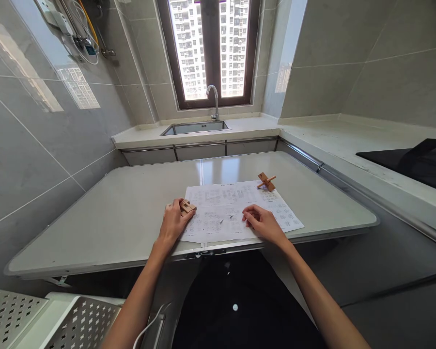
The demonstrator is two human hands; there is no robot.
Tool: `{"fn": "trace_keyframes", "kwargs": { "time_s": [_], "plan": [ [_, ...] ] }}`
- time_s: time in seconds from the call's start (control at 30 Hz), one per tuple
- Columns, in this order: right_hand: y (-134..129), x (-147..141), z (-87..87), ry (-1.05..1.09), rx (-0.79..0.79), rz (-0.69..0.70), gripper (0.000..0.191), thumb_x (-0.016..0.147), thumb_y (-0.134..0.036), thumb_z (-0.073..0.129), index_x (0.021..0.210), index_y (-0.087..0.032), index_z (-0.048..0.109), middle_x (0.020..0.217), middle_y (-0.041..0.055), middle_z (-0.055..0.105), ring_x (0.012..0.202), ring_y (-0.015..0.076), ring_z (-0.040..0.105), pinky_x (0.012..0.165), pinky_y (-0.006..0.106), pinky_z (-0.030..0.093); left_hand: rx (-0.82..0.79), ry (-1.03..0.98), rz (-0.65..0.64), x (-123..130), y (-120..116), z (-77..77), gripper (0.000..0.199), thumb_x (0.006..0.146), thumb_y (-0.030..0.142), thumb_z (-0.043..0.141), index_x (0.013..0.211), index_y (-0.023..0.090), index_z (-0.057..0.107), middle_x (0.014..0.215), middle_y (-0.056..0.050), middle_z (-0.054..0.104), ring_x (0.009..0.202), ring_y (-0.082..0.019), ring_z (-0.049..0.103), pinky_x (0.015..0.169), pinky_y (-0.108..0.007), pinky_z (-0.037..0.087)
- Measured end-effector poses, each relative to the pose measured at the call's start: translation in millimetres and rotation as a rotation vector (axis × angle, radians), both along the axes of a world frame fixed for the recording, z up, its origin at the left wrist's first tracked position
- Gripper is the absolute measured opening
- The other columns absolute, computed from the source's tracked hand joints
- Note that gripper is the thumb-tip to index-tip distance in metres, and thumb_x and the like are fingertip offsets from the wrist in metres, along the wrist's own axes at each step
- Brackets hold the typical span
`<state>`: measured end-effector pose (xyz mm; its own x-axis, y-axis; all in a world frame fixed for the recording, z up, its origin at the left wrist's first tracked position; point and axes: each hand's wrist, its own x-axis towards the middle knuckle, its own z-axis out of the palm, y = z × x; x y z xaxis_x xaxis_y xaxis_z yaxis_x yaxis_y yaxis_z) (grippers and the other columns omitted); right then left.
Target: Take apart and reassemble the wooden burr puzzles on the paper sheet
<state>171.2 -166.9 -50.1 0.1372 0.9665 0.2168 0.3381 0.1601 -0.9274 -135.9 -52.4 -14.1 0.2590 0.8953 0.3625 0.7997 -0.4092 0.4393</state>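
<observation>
A printed white sheet (218,225) with rows of small diagrams lies on the pale table. At its left edge my left hand (172,220) has its fingers round a light wooden block piece (186,207). My right hand (261,223) rests over the right part of the sheet, fingers curled and pressed together; whether anything is between them is too small to tell. Two tiny dark bits (231,216) lie on the paper between my hands. On the sheet's far right corner sits a brown wooden piece (266,181) with a thin stick across it.
The folding table (94,218) has a seam down its middle. Behind it are a white counter (138,138), a sink (196,128) and a faucet (216,102) below a window. A black bag (417,165) lies on the right counter. White perforated racks (83,325) stand at lower left.
</observation>
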Motion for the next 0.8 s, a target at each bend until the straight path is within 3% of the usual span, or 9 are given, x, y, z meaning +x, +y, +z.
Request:
{"fn": "trace_keyframes", "kwargs": {
  "time_s": [0.1,0.2,0.43,0.57,0.7,0.8],
  "plan": [
    [-0.2,-0.1,1.5,0.000,-0.002,0.004,0.024,0.096,-0.046,0.058,0.096,-0.023,0.066,0.084,0.0030,0.076,0.069,0.0181,0.070,0.069,0.031,0.053,0.023,-0.039,-0.045,4.9,-5.7,5.1,0.057,0.090,0.049,0.069,0.135,0.017,0.056,0.117,-0.015,0.069,0.114,-0.034,0.060,0.095,-0.045,0.051],
    [0.6,-1.0,4.2,-0.032,-0.006,0.019,0.023,0.097,-0.044,0.057,0.096,-0.023,0.066,0.085,0.0025,0.076,0.070,0.0181,0.070,0.070,0.032,0.052,-0.027,-0.079,-0.183,16.2,-14.3,7.0,0.057,0.088,0.049,0.072,0.134,0.020,0.055,0.120,-0.012,0.068,0.113,-0.030,0.062,0.098,-0.042,0.051],
    [2.8,-15.0,16.9,-0.208,0.054,0.110,0.017,0.098,-0.037,0.057,0.101,-0.025,0.068,0.086,0.0024,0.077,0.074,0.0201,0.070,0.069,0.033,0.053,-0.171,-0.094,-0.411,52.6,-34.3,-4.0,0.058,0.082,0.043,0.080,0.133,0.022,0.059,0.119,-0.011,0.068,0.114,-0.031,0.063,0.094,-0.042,0.055],
    [4.3,-29.6,22.4,-0.332,0.048,0.143,0.018,0.095,-0.035,0.063,0.110,-0.026,0.069,0.084,0.0011,0.074,0.073,0.0198,0.067,0.067,0.032,0.050,-0.190,-0.096,-0.493,58.0,-37.8,-8.8,0.065,0.084,0.046,0.080,0.139,0.023,0.055,0.127,-0.013,0.067,0.121,-0.033,0.062,0.099,-0.047,0.054],
    [7.5,-42.4,24.3,-0.477,0.027,0.128,0.019,0.091,-0.037,0.071,0.107,-0.028,0.070,0.085,0.0007,0.072,0.070,0.0192,0.064,0.063,0.030,0.042,-0.186,-0.099,-0.506,48.6,-35.8,-10.9,0.079,0.082,0.054,0.081,0.147,0.023,0.050,0.140,-0.015,0.061,0.130,-0.035,0.058,0.109,-0.051,0.050],
    [8.9,-47.6,24.0,-0.541,0.023,0.095,0.014,0.088,-0.037,0.076,0.097,-0.027,0.071,0.082,0.0014,0.071,0.071,0.0200,0.063,0.061,0.029,0.038,-0.117,-0.058,-0.440,38.8,-34.3,-9.4,0.077,0.075,0.057,0.086,0.139,0.023,0.060,0.138,-0.015,0.058,0.133,-0.037,0.052,0.113,-0.053,0.046]
  ]
}}
